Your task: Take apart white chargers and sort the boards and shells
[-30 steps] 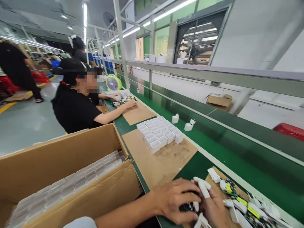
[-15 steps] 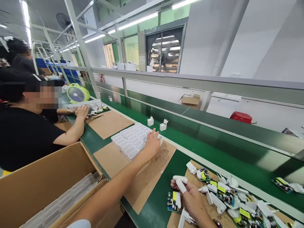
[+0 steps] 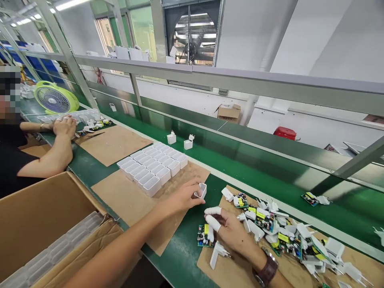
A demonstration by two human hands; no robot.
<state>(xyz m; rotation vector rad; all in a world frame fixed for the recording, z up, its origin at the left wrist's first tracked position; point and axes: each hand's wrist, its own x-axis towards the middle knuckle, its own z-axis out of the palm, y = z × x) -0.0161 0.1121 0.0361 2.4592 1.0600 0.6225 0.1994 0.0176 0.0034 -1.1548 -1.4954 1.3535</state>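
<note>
My left hand [image 3: 183, 197] pinches a small white plastic shell [image 3: 200, 191] just above the green bench, near the edge of a cardboard sheet [image 3: 126, 195]. Behind it stands a block of several white shells [image 3: 153, 166] in rows. My right hand [image 3: 231, 232], with white finger cots on two fingers and a watch at the wrist, rests on a second cardboard sheet. Its fingers curl beside a green circuit board [image 3: 204, 236] and a white plug part [image 3: 216, 253]. A heap of circuit boards and white plug parts [image 3: 285, 232] lies to its right.
Two assembled white chargers [image 3: 180, 141] stand on the green conveyor belt [image 3: 240, 168]. A co-worker in black sits at the left with hands on parts [image 3: 64, 126] by a green fan [image 3: 55, 99]. An open carton [image 3: 45, 224] holding trays is at lower left.
My left hand has pulled back from the block of shells, bringing one shell toward my right hand. The view has swung to the right and down. My right hand stayed by the circuit board.
</note>
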